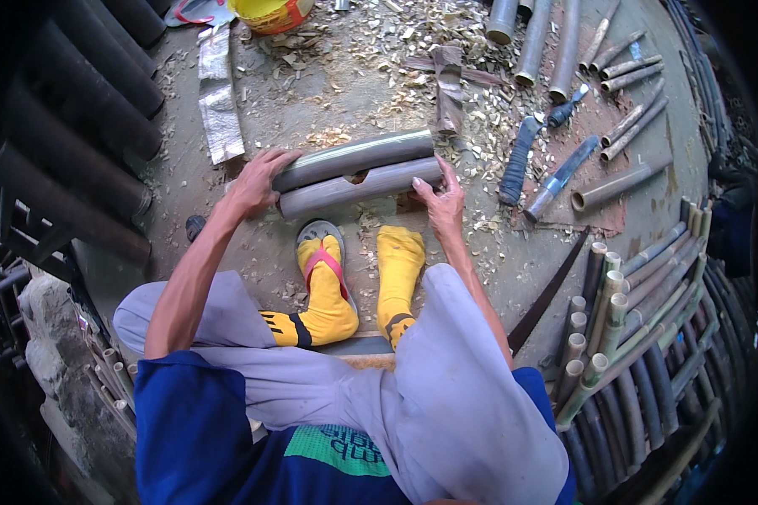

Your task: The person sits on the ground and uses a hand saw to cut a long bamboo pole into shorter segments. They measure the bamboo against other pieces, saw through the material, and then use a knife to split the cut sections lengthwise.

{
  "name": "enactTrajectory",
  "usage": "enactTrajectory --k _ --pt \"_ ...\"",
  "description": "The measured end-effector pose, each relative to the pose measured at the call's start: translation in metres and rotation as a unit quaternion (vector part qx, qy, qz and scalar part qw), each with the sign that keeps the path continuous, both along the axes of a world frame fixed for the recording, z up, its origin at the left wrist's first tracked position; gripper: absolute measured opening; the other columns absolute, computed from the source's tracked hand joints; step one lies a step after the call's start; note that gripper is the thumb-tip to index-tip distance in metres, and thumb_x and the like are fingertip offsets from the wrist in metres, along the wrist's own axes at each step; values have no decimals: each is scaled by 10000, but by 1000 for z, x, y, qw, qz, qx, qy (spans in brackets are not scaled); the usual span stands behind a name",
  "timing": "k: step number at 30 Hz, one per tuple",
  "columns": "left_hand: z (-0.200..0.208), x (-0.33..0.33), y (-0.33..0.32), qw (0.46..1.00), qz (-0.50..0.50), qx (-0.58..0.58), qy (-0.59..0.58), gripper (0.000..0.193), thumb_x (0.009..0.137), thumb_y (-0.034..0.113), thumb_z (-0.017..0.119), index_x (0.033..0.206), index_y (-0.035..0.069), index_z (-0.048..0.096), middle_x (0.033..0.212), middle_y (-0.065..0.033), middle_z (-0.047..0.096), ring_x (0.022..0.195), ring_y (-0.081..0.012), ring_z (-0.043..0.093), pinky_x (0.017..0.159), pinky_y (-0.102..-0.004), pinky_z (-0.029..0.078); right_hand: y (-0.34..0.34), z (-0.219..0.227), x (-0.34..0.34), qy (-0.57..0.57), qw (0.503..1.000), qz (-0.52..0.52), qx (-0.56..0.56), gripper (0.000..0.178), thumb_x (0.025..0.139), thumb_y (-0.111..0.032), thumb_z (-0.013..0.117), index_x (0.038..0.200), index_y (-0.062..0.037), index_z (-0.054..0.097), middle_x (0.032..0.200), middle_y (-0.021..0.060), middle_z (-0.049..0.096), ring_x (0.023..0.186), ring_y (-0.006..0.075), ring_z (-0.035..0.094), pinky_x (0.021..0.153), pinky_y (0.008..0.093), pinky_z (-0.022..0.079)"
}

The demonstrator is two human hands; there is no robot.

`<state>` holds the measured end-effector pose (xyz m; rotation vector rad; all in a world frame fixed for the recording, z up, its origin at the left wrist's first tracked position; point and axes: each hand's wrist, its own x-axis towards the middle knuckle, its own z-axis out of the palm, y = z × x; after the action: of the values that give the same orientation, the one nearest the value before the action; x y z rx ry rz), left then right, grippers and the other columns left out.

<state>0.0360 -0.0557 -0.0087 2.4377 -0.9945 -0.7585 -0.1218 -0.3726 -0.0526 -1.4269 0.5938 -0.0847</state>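
Note:
Two dark bamboo tubes lie side by side in front of my feet, held between my hands. The far tube (354,158) has a pale scraped stripe along its top. A notch is cut in the upper side of the near tube (324,198), around its middle. My left hand (259,183) is closed round the left ends, its fingers on the far tube. At the other end my right hand (443,200) grips the near tube, with its thumb on top and its fingers round the end. The undersides of the tubes are hidden.
Wood chips (396,63) litter the ground ahead. To the right lie a cloth-wrapped tool (520,160), a knife-like tool (562,179), a saw blade (552,290) and several bamboo pieces (623,185). Wide dark tubes (76,160) line the left. A yellow bucket (269,13) stands far off.

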Motion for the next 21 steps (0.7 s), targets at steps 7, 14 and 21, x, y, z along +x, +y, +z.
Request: enactTrajectory --k 7,14,21 --pt "-5 -33 -51 998 54 26 -29 1098 537 374 825 1464 171 274 1404 -161 370 1292 -328 376 1070 -594 260 1 4 2 23 999 -16 32 628 774 -113 757 1326 0 478 1156 138 601 1005 188 588 865 307 488" --pt "-10 -68 -112 980 91 58 -165 1240 445 439 880 1464 162 229 1386 -93 333 1313 -287 317 1078 -539 183 -2 12 6 17 998 -18 63 642 766 -67 751 1336 -10 461 1084 133 608 921 170 611 756 282 548" --pt "-13 -69 -112 977 113 50 -175 1234 417 453 885 1439 150 264 1356 -64 385 1300 -250 339 1076 -523 193 -4 4 4 28 996 -21 83 653 771 -9 722 1353 -11 426 1099 129 594 912 171 618 734 292 578"
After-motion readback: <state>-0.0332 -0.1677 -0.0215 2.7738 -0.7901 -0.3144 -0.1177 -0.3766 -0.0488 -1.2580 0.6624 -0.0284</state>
